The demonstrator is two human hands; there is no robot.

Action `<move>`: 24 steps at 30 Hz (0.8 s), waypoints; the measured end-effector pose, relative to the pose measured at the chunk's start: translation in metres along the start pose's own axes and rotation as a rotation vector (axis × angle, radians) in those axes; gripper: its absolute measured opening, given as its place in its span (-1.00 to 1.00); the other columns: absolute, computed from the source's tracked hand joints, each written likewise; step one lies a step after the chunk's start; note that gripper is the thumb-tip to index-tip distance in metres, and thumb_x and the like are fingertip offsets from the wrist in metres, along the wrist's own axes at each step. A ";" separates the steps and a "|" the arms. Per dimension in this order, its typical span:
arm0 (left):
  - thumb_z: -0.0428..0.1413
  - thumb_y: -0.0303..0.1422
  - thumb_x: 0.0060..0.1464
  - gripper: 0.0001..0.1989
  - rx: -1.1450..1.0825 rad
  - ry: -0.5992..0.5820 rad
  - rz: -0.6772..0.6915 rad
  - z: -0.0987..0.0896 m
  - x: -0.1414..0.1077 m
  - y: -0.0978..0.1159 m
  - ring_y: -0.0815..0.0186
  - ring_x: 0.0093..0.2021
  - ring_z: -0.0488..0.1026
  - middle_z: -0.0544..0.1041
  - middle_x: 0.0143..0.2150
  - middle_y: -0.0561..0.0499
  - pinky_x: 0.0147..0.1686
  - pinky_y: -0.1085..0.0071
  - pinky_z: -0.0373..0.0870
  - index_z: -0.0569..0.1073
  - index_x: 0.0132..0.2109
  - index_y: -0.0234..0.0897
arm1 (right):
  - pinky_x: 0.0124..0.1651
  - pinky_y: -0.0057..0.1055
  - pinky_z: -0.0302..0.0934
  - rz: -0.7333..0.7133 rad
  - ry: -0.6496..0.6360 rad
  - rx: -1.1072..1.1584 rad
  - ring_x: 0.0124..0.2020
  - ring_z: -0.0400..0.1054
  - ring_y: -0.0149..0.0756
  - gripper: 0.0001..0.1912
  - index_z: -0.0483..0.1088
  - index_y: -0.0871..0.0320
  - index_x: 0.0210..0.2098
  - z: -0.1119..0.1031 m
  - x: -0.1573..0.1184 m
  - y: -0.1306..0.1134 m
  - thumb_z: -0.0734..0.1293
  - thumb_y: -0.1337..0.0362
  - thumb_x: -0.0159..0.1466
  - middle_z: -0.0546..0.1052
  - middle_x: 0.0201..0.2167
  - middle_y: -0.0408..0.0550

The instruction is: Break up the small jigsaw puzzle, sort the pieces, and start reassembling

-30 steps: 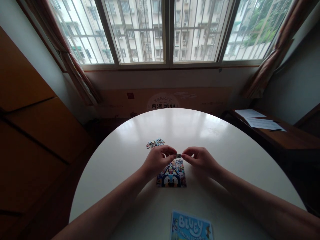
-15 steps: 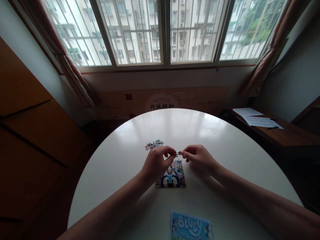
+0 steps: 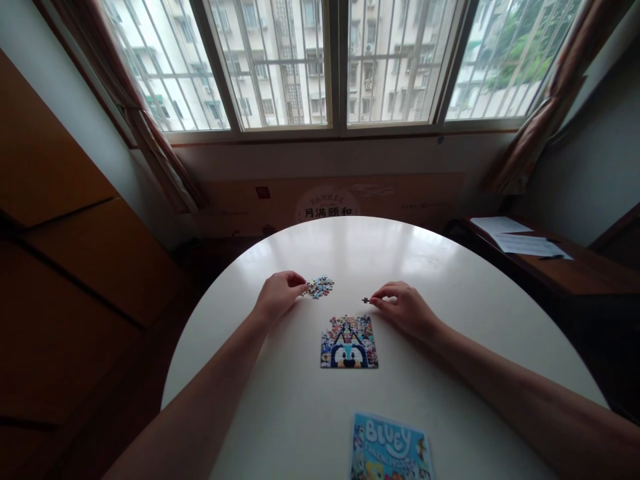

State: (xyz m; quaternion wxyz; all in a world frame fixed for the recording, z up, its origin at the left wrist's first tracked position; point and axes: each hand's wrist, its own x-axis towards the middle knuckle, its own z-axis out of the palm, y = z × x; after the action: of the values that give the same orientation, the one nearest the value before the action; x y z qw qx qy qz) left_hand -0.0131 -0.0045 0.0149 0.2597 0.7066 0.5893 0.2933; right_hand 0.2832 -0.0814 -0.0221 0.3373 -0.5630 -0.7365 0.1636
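A partly assembled puzzle [image 3: 349, 343] with a blue dog face lies on the white table, its top edge uneven. Behind it to the left is a pile of loose pieces [image 3: 321, 287]. My left hand [image 3: 283, 292] is at the pile's left edge, fingers pinched together; a small piece seems to be at its fingertips, too small to make out. Right of the pile, my right hand [image 3: 403, 308] pinches a small dark puzzle piece [image 3: 366, 301] between thumb and finger, above and right of the puzzle.
A blue Bluey picture card or box [image 3: 391, 448] lies at the table's near side. The round white table [image 3: 480, 333] fills the middle. Papers [image 3: 525, 243] and a pen rest on a brown side table at the right. Barred windows stand behind.
My left hand has moved left, away from my right hand and over to the pile. The puzzle is now fully uncovered. My right hand still holds a piece, slightly further right.
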 end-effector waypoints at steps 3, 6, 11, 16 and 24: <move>0.24 -0.33 -0.03 -0.92 0.091 -0.029 0.001 -0.002 -0.003 0.003 0.19 -0.29 0.56 0.65 -0.34 -0.03 -0.29 0.37 0.40 0.58 -0.36 -0.24 | -0.09 -0.26 0.26 -0.012 -0.038 -0.011 -0.19 0.41 -0.18 -0.74 0.61 0.13 -0.28 0.003 0.002 -0.002 0.32 0.14 0.33 0.60 -0.27 0.02; 0.21 -0.35 -0.01 -0.92 0.190 -0.074 0.013 -0.004 -0.004 0.002 0.18 -0.29 0.56 0.65 -0.33 -0.02 -0.32 0.37 0.36 0.60 -0.35 -0.21 | -0.10 -0.28 0.25 -0.054 -0.065 -0.038 -0.20 0.40 -0.20 -0.75 0.62 0.14 -0.27 0.006 0.007 -0.006 0.33 0.16 0.33 0.60 -0.28 0.02; 0.20 -0.31 0.02 -0.89 0.331 -0.095 0.030 -0.003 -0.006 0.003 0.18 -0.26 0.54 0.65 -0.29 0.00 -0.35 0.38 0.32 0.61 -0.32 -0.17 | -0.09 -0.34 0.23 -0.105 -0.078 -0.033 -0.22 0.40 -0.25 -0.83 0.64 0.10 -0.27 0.024 0.032 -0.009 0.37 0.24 0.30 0.60 -0.28 -0.03; 0.17 -0.32 0.09 -0.84 0.400 -0.040 0.064 -0.002 -0.009 0.010 0.20 -0.23 0.53 0.63 -0.22 0.02 -0.34 0.38 0.33 0.62 -0.19 -0.17 | -0.07 -0.35 0.24 -0.092 -0.046 -0.007 -0.25 0.41 -0.27 -0.89 0.64 0.09 -0.29 0.047 0.069 -0.013 0.42 0.29 0.24 0.59 -0.31 -0.04; 0.17 -0.40 0.15 -0.88 0.285 -0.111 0.485 0.008 -0.023 0.026 0.28 -0.30 0.51 0.59 -0.21 -0.03 -0.27 0.37 0.40 0.63 -0.23 -0.22 | -0.09 -0.32 0.32 0.102 -0.034 0.168 -0.22 0.46 -0.27 -0.71 0.56 0.18 -0.04 0.033 0.063 -0.012 0.32 0.22 0.33 0.61 -0.20 0.04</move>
State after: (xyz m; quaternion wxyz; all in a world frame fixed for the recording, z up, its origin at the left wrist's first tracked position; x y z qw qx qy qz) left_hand 0.0075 -0.0313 0.0255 0.1117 0.8712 0.4234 0.2221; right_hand 0.2438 -0.0213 -0.0186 0.3617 -0.5668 -0.6962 0.2513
